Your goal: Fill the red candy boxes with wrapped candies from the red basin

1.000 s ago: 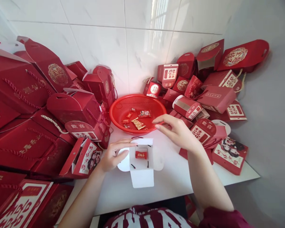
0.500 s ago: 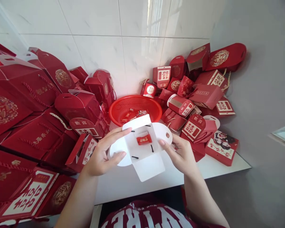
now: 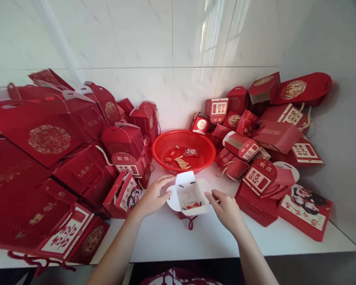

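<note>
An open gift box (image 3: 191, 196), white inside and red outside, stands low over the table in front of me. Its flaps are spread, and a red wrapped candy (image 3: 193, 206) lies at the bottom. A dark red cord loop (image 3: 191, 223) hangs from its near side. My left hand (image 3: 154, 196) has its thumb and fingers at the box's left flap. With thumb and fingers, my right hand (image 3: 225, 208) grips the right flap. Just behind the box sits a red plastic basket (image 3: 154, 148) with several wrapped candies (image 3: 191, 152) in it.
Red gift boxes are stacked high on the left (image 3: 47, 134) of the white table (image 3: 166, 245). Another pile of red boxes (image 3: 275, 134) covers the right side. A tiled wall (image 3: 142, 91) rises behind, and a grey wall stands at the right.
The box has gone down and away from me, towards the basket, with both hands at its side flaps. My view has shifted, showing more of the basket's contents.
</note>
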Action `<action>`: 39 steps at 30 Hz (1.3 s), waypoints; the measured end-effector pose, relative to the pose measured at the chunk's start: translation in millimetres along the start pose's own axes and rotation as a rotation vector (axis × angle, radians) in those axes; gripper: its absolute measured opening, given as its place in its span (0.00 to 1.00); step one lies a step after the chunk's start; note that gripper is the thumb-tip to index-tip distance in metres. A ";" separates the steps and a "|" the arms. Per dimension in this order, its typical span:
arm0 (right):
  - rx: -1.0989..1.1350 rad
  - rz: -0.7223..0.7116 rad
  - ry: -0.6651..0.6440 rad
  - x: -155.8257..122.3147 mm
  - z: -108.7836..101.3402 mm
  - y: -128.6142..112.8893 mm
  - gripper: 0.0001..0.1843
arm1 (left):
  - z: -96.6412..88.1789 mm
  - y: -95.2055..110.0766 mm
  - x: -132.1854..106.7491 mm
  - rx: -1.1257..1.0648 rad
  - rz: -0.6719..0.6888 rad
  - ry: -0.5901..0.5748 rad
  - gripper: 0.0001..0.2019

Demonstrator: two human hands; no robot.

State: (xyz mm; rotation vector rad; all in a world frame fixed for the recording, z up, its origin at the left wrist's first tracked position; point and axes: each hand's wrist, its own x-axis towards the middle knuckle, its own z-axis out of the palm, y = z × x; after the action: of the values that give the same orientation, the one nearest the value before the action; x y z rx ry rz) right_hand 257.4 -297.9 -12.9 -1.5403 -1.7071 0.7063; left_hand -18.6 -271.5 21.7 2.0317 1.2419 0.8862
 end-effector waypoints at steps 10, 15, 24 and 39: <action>0.409 0.126 -0.002 -14.7 16.0 34.1 0.23 | 4.3 10.6 -34.7 0.188 0.002 0.238 0.15; 0.415 0.100 0.388 -8.5 5.4 30.7 0.18 | -19.0 46.0 -25.1 0.170 0.119 0.148 0.13; 0.399 -0.040 0.341 4.8 8.1 24.3 0.14 | 32.9 23.6 16.9 0.357 0.091 -0.199 0.43; 0.072 -0.020 -0.181 18.0 18.8 15.1 0.15 | 60.4 -57.5 15.7 -0.121 0.227 -0.225 0.65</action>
State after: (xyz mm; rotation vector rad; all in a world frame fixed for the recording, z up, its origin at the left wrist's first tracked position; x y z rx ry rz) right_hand 250.8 -276.8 -33.4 -1.4447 -1.8056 0.9107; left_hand 4.6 -243.4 -54.9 2.1340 0.8302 0.7878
